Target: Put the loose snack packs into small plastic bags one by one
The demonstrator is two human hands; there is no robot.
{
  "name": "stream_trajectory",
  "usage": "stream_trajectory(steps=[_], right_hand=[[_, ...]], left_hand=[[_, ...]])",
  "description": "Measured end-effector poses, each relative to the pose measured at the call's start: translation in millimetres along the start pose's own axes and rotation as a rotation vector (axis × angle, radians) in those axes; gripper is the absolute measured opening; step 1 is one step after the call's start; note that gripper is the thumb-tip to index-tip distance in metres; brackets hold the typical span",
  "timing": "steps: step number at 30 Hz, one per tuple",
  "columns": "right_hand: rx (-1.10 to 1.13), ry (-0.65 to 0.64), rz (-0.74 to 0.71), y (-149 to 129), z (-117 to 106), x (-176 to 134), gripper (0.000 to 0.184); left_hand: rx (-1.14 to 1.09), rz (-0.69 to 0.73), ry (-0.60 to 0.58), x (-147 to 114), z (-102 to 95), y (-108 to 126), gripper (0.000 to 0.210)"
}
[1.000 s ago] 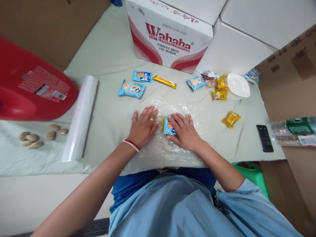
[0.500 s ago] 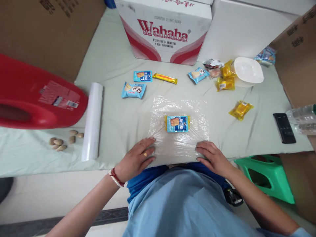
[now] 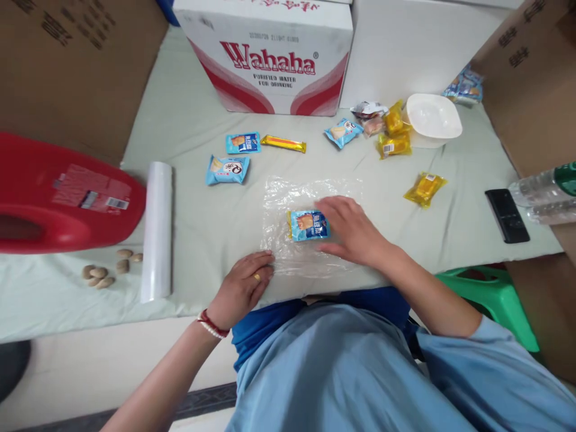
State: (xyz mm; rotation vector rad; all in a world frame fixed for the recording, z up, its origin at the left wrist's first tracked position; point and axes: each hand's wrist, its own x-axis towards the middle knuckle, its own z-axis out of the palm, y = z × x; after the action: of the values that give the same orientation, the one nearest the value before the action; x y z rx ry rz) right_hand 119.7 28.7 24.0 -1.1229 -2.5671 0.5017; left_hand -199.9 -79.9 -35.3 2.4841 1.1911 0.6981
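Observation:
A square of clear plastic film (image 3: 292,264) lies spread on the cloth in front of me. On it rests a blue snack packet (image 3: 302,225) on top of a yellow packet (image 3: 289,227), of which only the left edge shows. My right hand (image 3: 353,231) reaches over the film at the blue packet's right end. Its thumb and fingers are apart, one on each side of that end. Whether they touch the packet is hard to see. My left hand (image 3: 245,279) lies with fingers stretched out on the film's near left corner.
A film roll (image 3: 157,234), several nuts (image 3: 96,276) and a red jug (image 3: 67,192) are at left. Beyond lie blue packets (image 3: 227,170), a yellow stick packet (image 3: 283,143) and a Wahaha carton (image 3: 270,66). A yellow packet (image 3: 425,189), white bowl (image 3: 432,120) and black phone (image 3: 507,216) are at right.
My right hand has left the film's near right edge and moved up and inward to the blue packet. My left hand stays at the film's left corner. The view has shifted slightly.

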Motion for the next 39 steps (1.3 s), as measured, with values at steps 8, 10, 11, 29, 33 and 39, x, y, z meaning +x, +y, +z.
stream_trajectory(steps=[8,10,11,29,33,39], right_hand=[[-0.268,-0.241,-0.021,-5,28,41,0.079],[-0.278,-0.243,-0.03,0,24,37,0.078],[-0.275,-0.245,-0.032,2,22,36,0.078],[-0.206,-0.234,-0.108,9,27,37,0.081],[-0.201,-0.245,-0.126,13,24,36,0.079],[-0.161,-0.253,-0.106,31,8,24,0.075]], left_hand=[[-0.01,-0.016,0.064,-4,6.7,4,0.019],[-0.004,-0.024,0.073,-6,8.7,3,0.019],[0.002,-0.027,0.072,-6,9.7,2,0.02],[0.123,-0.247,0.073,59,-14.6,14,0.035],[0.157,-0.329,-0.152,80,6.3,-6,0.055],[0.247,-0.311,-0.264,61,19.0,-17,0.083]])
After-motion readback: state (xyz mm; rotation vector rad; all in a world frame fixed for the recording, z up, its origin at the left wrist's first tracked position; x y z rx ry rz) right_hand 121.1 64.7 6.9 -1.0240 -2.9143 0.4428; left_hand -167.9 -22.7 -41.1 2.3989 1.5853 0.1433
